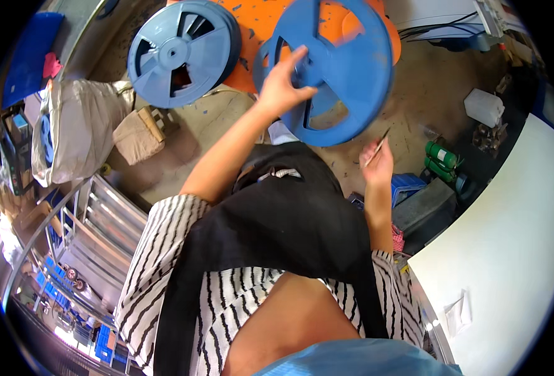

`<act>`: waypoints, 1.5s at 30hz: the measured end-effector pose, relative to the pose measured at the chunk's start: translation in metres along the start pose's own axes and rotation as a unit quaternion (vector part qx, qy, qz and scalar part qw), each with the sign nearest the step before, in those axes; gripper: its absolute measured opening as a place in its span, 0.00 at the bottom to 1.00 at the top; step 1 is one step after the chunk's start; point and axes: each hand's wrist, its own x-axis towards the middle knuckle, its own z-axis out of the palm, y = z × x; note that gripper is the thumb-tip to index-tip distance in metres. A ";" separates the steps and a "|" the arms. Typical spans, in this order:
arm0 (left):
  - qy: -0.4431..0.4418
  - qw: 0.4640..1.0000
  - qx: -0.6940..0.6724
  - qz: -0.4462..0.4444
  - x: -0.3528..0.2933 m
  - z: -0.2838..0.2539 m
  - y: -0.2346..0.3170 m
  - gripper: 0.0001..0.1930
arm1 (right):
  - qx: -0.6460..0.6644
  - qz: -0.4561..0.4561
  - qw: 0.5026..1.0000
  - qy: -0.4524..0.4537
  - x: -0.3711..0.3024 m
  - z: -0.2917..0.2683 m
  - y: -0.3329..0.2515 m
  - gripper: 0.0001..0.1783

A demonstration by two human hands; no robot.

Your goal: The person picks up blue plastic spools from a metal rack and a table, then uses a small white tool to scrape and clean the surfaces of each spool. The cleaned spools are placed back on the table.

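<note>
A large blue plastic reel (361, 81) with wide cut-outs stands tilted at the top middle. My left hand (283, 84) reaches to its hub, thumb and forefinger spread apart. Some of that hand's other fingers are hidden. Lower and to the right of the reel, my right hand (377, 161) is closed on a thin, pointed stick-like tool (378, 146); its exact kind is too small to tell. A second reel (183, 53), greyer blue, stands left of the first, apart from both hands.
Orange worn metal (252, 37) lies behind the reels. A whitish sack (79, 125) and a brown package (140, 135) are on the left, above a metal rack (107, 232). At right are green bottles (441, 155), a white jug (484, 106) and a white tabletop (509, 250).
</note>
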 end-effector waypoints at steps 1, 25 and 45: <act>0.008 0.987 0.159 0.032 0.010 0.023 -0.024 0.41 | -0.002 0.004 1.000 0.011 -0.003 -0.015 0.003 0.15; 0.139 0.832 0.527 -0.104 0.016 -0.259 -0.153 0.54 | -0.257 0.055 0.964 -0.041 0.036 0.078 0.037 0.14; 0.094 0.946 -0.309 -0.014 -0.145 -0.227 0.029 0.51 | -0.577 -0.242 0.697 -0.349 -0.085 0.222 0.168 0.09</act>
